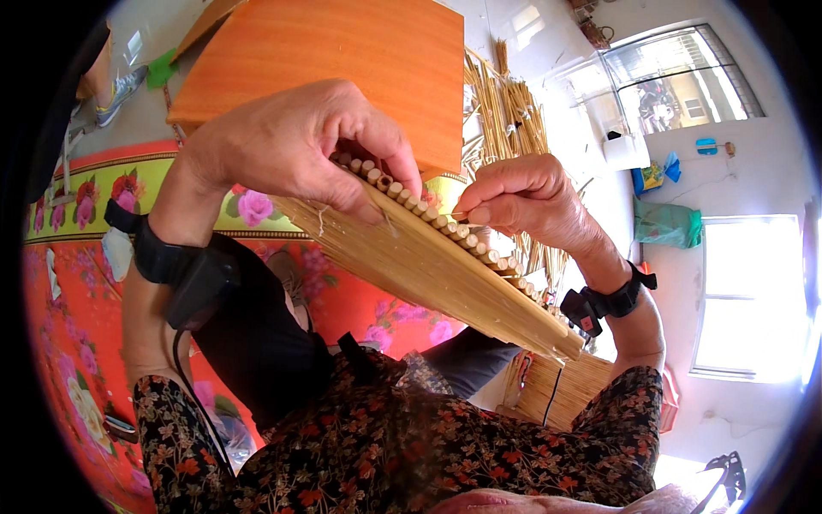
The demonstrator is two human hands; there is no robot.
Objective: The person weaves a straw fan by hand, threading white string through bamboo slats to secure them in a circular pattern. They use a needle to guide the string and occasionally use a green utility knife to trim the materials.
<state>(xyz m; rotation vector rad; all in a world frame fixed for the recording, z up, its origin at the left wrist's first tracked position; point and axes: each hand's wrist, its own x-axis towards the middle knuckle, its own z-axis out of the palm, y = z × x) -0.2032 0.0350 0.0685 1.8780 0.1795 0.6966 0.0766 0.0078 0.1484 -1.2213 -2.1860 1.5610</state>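
Note:
Across my lap slants a panel of straw-coloured stalks (428, 274) laid side by side, its round cut ends lined up along the upper edge. My left hand (282, 141) grips that edge near its left end, thumb on the near face and fingers curled over the far side. Close to the middle of the row of cut ends, my right hand (535, 201) is closed in a pinch. From its fingertips a thin, light, needle-like strand (460, 214) reaches to the stalk ends; whether it is needle or thread I cannot tell. Loose fibres hang off the panel's face near my left thumb.
An orange wooden table (342, 51) stands just beyond my hands. Bundles of loose stalks (514, 107) lie on the floor to its right. A red flowered cloth (68, 291) spreads at left, and another person's shoe (122, 94) shows at far left. A stalk mat (565, 390) lies at lower right.

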